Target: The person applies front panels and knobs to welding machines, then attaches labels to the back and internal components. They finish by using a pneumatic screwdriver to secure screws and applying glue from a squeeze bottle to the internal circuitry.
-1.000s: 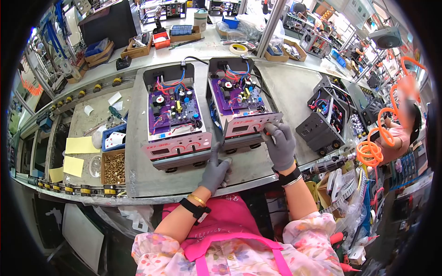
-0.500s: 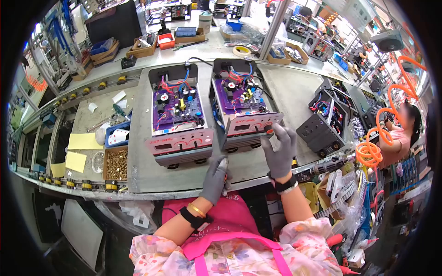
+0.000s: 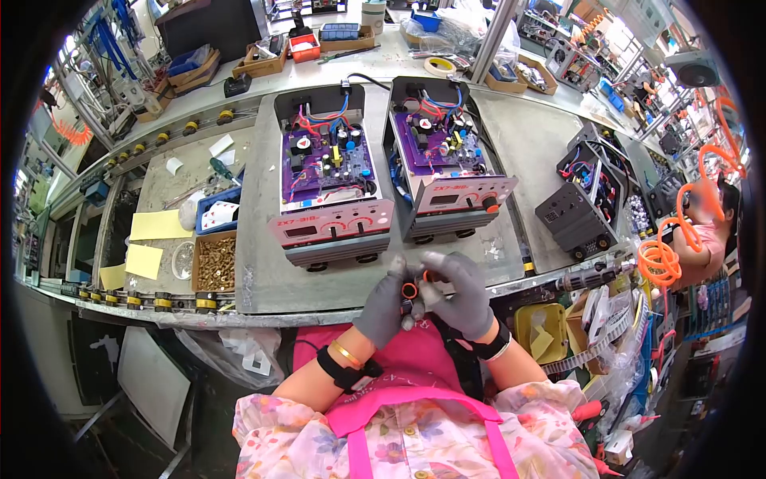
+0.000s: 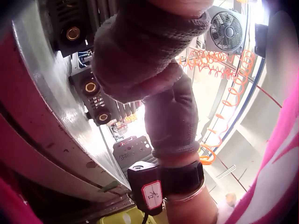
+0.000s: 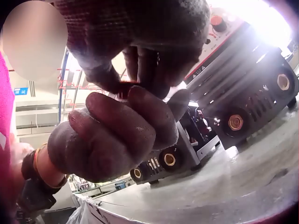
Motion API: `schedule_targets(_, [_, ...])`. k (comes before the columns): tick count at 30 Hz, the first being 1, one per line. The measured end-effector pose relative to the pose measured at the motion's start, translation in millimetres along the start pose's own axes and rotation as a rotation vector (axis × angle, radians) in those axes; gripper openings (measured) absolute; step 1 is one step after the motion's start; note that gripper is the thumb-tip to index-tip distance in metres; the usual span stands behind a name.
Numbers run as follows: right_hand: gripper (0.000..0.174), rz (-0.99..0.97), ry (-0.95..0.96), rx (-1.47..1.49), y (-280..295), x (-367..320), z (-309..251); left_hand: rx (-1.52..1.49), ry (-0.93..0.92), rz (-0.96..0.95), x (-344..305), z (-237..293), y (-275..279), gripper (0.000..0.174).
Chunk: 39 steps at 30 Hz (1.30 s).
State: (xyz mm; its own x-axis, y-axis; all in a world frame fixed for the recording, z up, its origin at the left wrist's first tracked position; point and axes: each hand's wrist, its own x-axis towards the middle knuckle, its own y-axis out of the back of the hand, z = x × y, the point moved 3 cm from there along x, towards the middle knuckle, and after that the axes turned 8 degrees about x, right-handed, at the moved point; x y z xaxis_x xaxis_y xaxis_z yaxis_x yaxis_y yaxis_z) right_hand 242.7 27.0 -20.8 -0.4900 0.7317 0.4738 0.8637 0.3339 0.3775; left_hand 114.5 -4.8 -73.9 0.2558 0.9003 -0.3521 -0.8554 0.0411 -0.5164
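Both gloved hands meet in front of my apron, just short of the bench's front edge. My left hand point(image 3: 381, 310) holds small black knobs with orange-red rims point(image 3: 409, 290), partly hidden by its fingers. The fingers of my right hand point(image 3: 464, 297) pinch a similar knob close beside them. Between the fingertips in the right wrist view, a bit of red point(image 5: 125, 87) shows. Beyond the hands stand two open-topped machines with purple circuit boards: the left machine point(image 3: 331, 231) and the right machine point(image 3: 459, 203). A red knob point(image 3: 490, 204) sits on the right machine's front panel.
A dark open machine point(image 3: 578, 214) stands farther right on the bench point(image 3: 319, 294). To the left are a box of brass fittings point(image 3: 216, 265), a blue tray point(image 3: 219, 209) and yellow paper sheets point(image 3: 155, 226). An orange coiled hose point(image 3: 661, 259) hangs at the right.
The right hand has drawn back from the right machine's panel, leaving the red knob visible there. It has come to the left hand, which has pulled back from between the machines and turned up.
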Motion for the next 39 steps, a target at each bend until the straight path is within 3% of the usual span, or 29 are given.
schedule_targets(2, [0.038,0.086,-0.274,0.274,1.2,-4.2,4.6,0.015,-0.024,-0.114,-3.1,5.5,1.0,0.057])
schedule_targets(3, [0.030,0.069,-0.281,0.269,2.1,-4.6,8.5,-0.052,-0.046,-0.175,-1.2,1.6,5.0,0.045])
schedule_targets(6, [0.029,-0.039,-0.097,0.094,2.7,0.1,10.5,-0.156,-0.036,-0.101,0.4,-2.8,11.1,0.038])
schedule_targets(9, [0.030,0.000,0.072,-0.076,-0.5,3.6,3.2,-0.136,-0.036,0.039,-1.6,-2.7,14.5,0.032])
schedule_targets(12, [0.031,-0.028,-0.022,-0.049,-0.4,2.3,-7.4,0.075,-0.084,0.128,-5.0,3.3,13.4,0.032])
schedule_targets(15, [0.032,-0.040,-0.085,-0.140,-2.7,3.9,-14.2,0.100,-0.038,0.206,-7.2,9.8,8.9,0.031])
schedule_targets(19, [0.032,-0.018,-0.123,-0.108,0.9,5.4,-16.0,0.043,-0.074,0.113,-13.0,10.4,11.5,0.030])
schedule_targets(21, [0.033,0.030,-0.103,-0.114,10.2,8.2,-16.1,0.043,-0.117,0.050,-9.6,7.4,16.2,0.032])
schedule_targets(25, [0.031,0.305,0.052,-0.379,43.8,29.4,-12.3,0.123,-0.068,0.135,0.6,1.7,21.7,0.041])
schedule_targets(28, [0.030,0.283,0.253,-0.762,59.6,45.4,-4.0,0.303,-0.091,0.188,5.4,7.6,13.6,0.056])
schedule_targets(31, [0.032,0.252,0.187,-0.797,63.6,50.8,8.3,0.473,-0.166,0.155,15.9,11.3,9.9,0.072])
schedule_targets(34, [0.033,0.231,0.185,-0.804,62.1,53.7,15.1,0.590,-0.282,0.182,31.8,16.8,7.3,0.077])
schedule_targets(39, [0.034,0.218,0.178,-0.834,60.3,54.7,12.8,0.657,-0.139,0.218,46.4,25.9,4.1,0.079])
